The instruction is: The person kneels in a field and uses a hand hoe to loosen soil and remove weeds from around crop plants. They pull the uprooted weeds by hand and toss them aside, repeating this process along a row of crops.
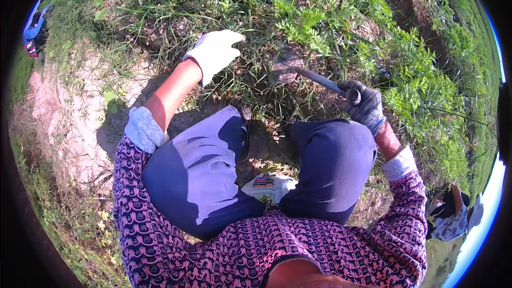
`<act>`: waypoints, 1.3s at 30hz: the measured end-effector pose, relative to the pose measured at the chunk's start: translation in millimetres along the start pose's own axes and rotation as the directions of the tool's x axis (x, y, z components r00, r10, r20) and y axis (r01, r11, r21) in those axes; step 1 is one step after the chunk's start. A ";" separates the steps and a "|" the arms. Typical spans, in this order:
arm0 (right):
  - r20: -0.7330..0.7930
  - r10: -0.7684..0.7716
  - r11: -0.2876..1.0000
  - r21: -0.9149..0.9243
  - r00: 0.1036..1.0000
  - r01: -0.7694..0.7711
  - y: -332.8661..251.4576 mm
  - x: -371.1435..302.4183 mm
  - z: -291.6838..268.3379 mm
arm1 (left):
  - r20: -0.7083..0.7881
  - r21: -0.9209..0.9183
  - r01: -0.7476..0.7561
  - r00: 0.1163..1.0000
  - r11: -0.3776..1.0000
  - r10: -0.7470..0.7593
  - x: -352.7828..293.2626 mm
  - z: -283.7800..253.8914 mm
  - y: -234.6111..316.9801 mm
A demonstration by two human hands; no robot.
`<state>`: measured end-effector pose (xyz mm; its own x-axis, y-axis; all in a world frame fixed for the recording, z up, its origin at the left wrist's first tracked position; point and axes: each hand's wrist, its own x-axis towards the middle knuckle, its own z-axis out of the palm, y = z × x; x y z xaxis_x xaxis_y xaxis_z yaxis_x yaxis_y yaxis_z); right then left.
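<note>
My right hand (pixel 365 105), in a dark grey glove, is wrapped round the handle of a hand hoe (pixel 322 81). The hoe's flat metal blade (pixel 284 70) is down among the weeds, in front of the gap between my knees. My left hand (pixel 214 55), in a white glove, hovers over the grass (pixel 248 53) to the left of the blade. Its thumb stands apart from the bent fingers, and I see nothing held in it. Feathery green leaves (pixel 312 26) grow just beyond the blade.
My bent knees (pixel 338 154) frame a patch of soil, with a white printed cloth or bag (pixel 268 188) between them. Pale dry earth (pixel 74 128) lies at left. Another person (pixel 33 34) is at far left, and one more (pixel 453 216) at lower right. A furrow (pixel 426 24) runs at upper right.
</note>
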<state>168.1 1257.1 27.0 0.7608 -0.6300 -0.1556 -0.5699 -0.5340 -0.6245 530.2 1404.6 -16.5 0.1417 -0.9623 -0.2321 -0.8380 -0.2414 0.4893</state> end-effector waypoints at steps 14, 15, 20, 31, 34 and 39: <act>0.100 -0.129 0.976 0.188 0.987 0.108 -11.2 19.2 33.2 | -0.310 -0.051 0.348 0.885 0.936 -0.346 -43.7 16.0 -93.7; 0.058 -0.094 0.978 0.194 0.994 0.081 -12.9 13.4 31.2 | -0.344 -0.022 0.391 0.861 0.920 -0.374 -48.9 17.0 -95.3; -0.042 -0.150 0.988 0.027 0.988 0.152 -36.9 67.5 66.4 | -0.309 -0.153 0.538 0.771 0.829 -0.557 -27.5 8.3 -92.3; 0.056 -0.378 0.924 -0.031 0.924 0.380 -17.4 76.3 73.3 | 0.120 -0.375 0.697 0.690 0.611 -0.713 -45.7 51.2 -110.7; 0.047 -0.411 0.911 -0.017 0.911 0.412 -16.6 108.2 75.6 | 0.178 -0.701 0.605 0.660 0.377 -0.730 -46.3 56.9 -123.7; -0.011 -0.393 0.919 -0.022 0.919 0.393 -10.8 73.1 59.7 | 0.133 -0.615 0.594 0.727 0.519 -0.674 -67.8 57.9 -132.8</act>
<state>248.5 1250.6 -23.3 0.9201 -0.3756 0.1113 -0.2317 -0.7508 -0.6185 601.4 1509.2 -114.3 0.5978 -0.5201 -0.6101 -0.0266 -0.7735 0.6333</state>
